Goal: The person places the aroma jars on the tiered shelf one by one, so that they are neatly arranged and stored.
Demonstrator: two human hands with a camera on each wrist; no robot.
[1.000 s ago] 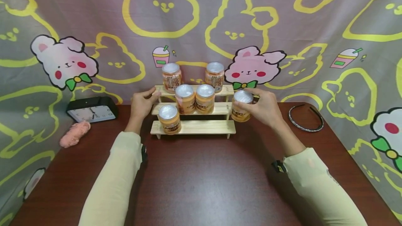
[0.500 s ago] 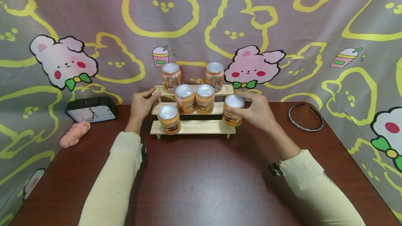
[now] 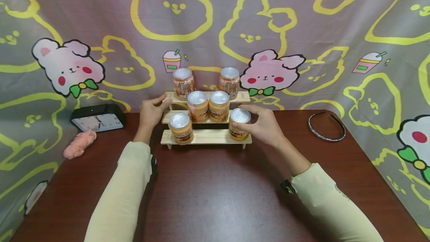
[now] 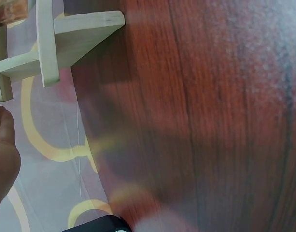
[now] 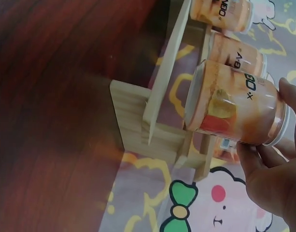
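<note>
A three-tier wooden display stand (image 3: pixel 208 136) bears several orange-labelled cans with silver lids. My right hand (image 3: pixel 265 124) grips one such can (image 3: pixel 239 127) between thumb and fingers, upright over the right end of the lowest tier. In the right wrist view a small gap shows between this can (image 5: pixel 239 104) and the board. My left hand (image 3: pixel 150 113) holds the stand's upper left end with thumb and forefinger; in the left wrist view its fingers only partly show by the frame (image 4: pixel 46 43). Another can (image 3: pixel 181 128) sits at the lowest tier's left.
Two cans (image 3: pixel 219 106) stand side by side on the middle tier, and two more (image 3: pixel 230 83) apart on the top one. A black clock (image 3: pixel 98 117) and a pink fluffy item (image 3: pixel 80 144) lie left; a headband (image 3: pixel 327 126) lies right. A patterned curtain (image 3: pixel 215 21) hangs behind.
My right hand has carried its can leftward and a little toward me, from beside the stand to over the lowest tier's right end. The left hand has stayed at the stand.
</note>
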